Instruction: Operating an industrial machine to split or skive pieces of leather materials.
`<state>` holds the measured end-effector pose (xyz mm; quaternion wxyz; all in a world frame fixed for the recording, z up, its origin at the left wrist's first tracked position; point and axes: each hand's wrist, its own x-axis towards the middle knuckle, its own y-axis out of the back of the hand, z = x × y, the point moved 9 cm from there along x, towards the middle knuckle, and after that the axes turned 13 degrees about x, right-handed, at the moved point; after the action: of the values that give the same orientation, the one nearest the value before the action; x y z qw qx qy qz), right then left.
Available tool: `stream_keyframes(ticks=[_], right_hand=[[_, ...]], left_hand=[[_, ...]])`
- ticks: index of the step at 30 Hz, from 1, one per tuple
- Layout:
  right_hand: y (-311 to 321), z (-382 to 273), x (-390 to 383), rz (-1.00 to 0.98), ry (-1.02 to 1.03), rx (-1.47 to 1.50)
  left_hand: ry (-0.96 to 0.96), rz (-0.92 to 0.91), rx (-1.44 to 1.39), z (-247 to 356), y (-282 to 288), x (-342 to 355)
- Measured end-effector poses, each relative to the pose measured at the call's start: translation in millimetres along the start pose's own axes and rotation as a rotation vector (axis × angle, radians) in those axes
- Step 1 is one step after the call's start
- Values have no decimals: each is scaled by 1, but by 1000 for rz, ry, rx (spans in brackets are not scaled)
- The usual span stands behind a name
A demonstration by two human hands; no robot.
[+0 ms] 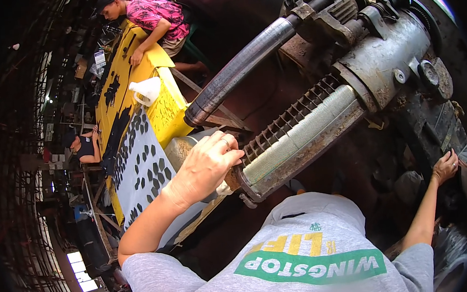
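Note:
A heavy machine with a worn grey metal housing (382,46) slants across the middle and right. From the housing a long bed with a pale, finely ribbed metal plate (298,132) reaches toward me, with a dark spring-like coil (291,114) along its upper side. My left hand (208,161) is closed at the near end of this coil, thumb and fingers pinching there; its palm side is hidden. Far to the right, my right hand (444,166) is closed, its fingers bent against a dark part low on the machine. What they grip there is too small to make out.
Above the bed runs a thick polished steel cylinder (244,68). At left, a yellow-covered table (167,104) bears a white jug (146,91), dark cut pieces and a pale sheet (143,153). A person in a pink shirt (154,15) leans on it; another person (86,146) is farther left.

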<state>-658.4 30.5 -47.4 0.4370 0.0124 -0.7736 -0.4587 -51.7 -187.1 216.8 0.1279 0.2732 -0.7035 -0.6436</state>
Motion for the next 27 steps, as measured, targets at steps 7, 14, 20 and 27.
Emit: stream_keyframes(ticks=[7, 14, 20, 27], right_hand=[[0, -5, 1, -17, -17, -42], [-10, 13, -3, 10, 29, -6], [-6, 3, -3, -9, -18, -57], [-7, 6, -3, 0, 11, -63]], left_hand=[[-104, -171, 441, 30, -7, 5], [-278, -267, 605, 47, -7, 10], [-350, -239, 594, 54, -5, 8], [-366, -210, 567, 54, 1, 7]])
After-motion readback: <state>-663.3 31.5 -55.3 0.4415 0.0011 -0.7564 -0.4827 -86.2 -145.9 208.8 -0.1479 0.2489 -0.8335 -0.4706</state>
